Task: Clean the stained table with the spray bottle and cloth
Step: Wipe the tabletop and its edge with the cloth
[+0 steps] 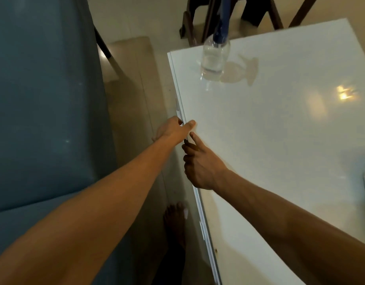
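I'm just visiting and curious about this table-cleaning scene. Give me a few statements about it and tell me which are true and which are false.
1. The spray bottle stands upright on the white table. True.
2. The left hand holds the spray bottle. False: it is at the table's left edge, apart from the bottle.
3. The right hand is at the table's left edge, close to the left hand. True.
4. A cloth lies spread in the middle of the table. False: no cloth shows there.
5. The bottle is clear with a blue top. True.
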